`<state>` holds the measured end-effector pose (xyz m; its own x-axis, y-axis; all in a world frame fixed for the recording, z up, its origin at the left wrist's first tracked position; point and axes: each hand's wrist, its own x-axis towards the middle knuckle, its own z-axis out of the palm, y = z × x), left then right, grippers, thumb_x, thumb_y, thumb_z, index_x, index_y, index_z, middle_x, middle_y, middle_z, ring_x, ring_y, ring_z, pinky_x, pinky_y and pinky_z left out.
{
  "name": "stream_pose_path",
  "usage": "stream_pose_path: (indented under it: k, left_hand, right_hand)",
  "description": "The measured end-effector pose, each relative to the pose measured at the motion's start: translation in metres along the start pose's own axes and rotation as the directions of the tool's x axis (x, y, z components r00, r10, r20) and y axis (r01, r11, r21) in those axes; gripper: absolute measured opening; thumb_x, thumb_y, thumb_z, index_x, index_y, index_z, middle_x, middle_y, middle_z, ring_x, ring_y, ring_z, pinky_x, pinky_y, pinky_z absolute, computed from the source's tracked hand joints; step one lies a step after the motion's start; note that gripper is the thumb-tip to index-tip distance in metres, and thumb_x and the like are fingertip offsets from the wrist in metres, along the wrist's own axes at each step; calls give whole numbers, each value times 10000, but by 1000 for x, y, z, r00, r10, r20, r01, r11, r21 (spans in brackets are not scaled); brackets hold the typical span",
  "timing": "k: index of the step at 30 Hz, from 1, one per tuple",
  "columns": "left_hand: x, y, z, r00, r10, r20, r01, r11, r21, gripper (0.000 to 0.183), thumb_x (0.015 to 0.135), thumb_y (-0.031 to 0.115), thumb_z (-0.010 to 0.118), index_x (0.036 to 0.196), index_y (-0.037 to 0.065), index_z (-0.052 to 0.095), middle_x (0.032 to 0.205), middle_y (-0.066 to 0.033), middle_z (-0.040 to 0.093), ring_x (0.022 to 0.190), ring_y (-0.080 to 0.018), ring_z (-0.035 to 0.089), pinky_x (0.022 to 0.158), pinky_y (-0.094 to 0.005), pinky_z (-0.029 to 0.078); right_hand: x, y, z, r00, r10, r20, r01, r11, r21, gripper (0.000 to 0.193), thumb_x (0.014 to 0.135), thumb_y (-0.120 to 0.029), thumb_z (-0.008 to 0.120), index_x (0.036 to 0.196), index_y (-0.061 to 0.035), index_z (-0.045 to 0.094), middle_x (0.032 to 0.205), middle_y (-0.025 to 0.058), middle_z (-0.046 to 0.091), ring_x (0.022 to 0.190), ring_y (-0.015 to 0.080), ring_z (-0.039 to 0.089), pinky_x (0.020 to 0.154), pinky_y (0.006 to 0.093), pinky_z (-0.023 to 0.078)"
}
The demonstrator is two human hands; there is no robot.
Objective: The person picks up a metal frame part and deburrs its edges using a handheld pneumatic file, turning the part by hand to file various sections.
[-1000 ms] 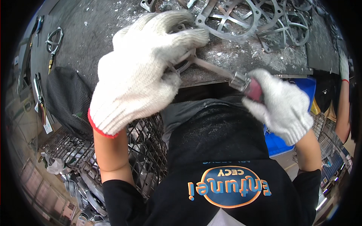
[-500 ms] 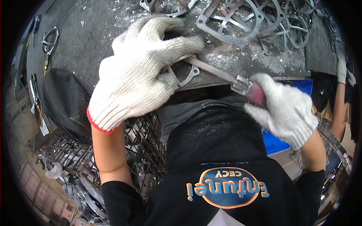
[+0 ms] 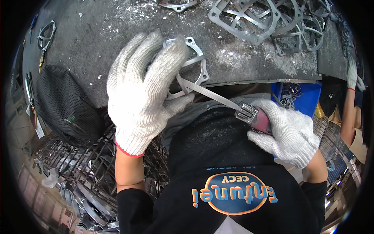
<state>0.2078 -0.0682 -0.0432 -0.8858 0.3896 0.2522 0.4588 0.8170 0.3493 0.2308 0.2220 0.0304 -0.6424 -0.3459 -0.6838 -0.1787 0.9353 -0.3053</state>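
Observation:
My left hand (image 3: 144, 85), in a white knit glove with a red cuff, grips a silvery metal frame (image 3: 203, 67) at the bench's near edge. Its index finger lies over the top of the frame, and the thumb reaches the lower side. Part of the frame is hidden behind the fingers. My right hand (image 3: 290, 130), gloved too, is closed around the pink handle of a flat file (image 3: 212, 94). The file's far end rests against the frame inside its opening, and a clear or metallic collar sits where blade meets handle.
A pile of similar metal frames (image 3: 269, 19) lies at the back right among pale shavings. Below the edge at right is a blue bin (image 3: 311, 93) with metal bits. A black mesh bag (image 3: 66, 105) and a wire basket (image 3: 97, 160) stand left. Another person's gloved hand (image 3: 351, 72) shows far right.
The frame has turned and more of it shows. My left hand has tilted upright, fingers pointing away. The file has shifted slightly down and left with my right hand.

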Motion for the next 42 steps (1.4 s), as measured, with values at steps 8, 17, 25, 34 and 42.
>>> stream_pose_path:
  k: [8, 17, 25, 34, 42]
  left_hand:
    - [-5, 14, -13, 995, 81, -55, -81, 997, -7, 763, 433, 33, 825, 1177, 191, 759, 1272, -151, 645, 1237, -381, 603, 1014, -467, 531]
    - [13, 14, -23, 994, 85, 67, -82, 996, -46, 711, 466, -25, 806, 1143, 193, 773, 1242, -155, 637, 1156, -361, 644, 926, -429, 564]
    - [25, -5, -31, 979, 55, 195, 2, 959, -284, 866, 440, 139, 923, 1277, 100, 705, 1254, -166, 647, 1130, -332, 662, 931, -411, 556]
    - [30, -15, 22, 929, -363, 71, 155, 209, -965, 515, 841, -27, 671, 1346, -32, 567, 1257, -156, 664, 1080, -251, 684, 966, -369, 572]
    - [75, 6, -1, 990, -93, 110, 144, 650, -746, 187, 882, 38, 652, 1045, -14, 728, 1069, -139, 737, 934, -258, 726, 811, -338, 589]
  right_hand:
    - [2, -2, -2, 986, -88, 139, 77, 994, 79, 587, 875, -526, 706, 1294, -136, 574, 858, 153, 730, 797, 379, 722, 689, 454, 566]
    - [3, 4, -1, 990, -44, 134, 39, 998, 44, 610, 883, -549, 695, 1283, -108, 565, 857, 175, 728, 821, 384, 726, 706, 458, 569]
    - [14, 15, -12, 988, 6, 152, -44, 967, 252, 625, 861, -527, 740, 1275, -85, 586, 960, 190, 724, 892, 398, 716, 775, 430, 549]
    - [16, 20, -14, 987, -55, 149, -15, 901, 434, 599, 851, -502, 764, 1238, -78, 597, 892, 185, 710, 850, 379, 717, 736, 414, 537]
    - [9, 10, -31, 975, 44, -216, -54, 998, -42, 555, 823, -336, 792, 1285, -123, 569, 897, 169, 723, 841, 389, 716, 722, 441, 556]
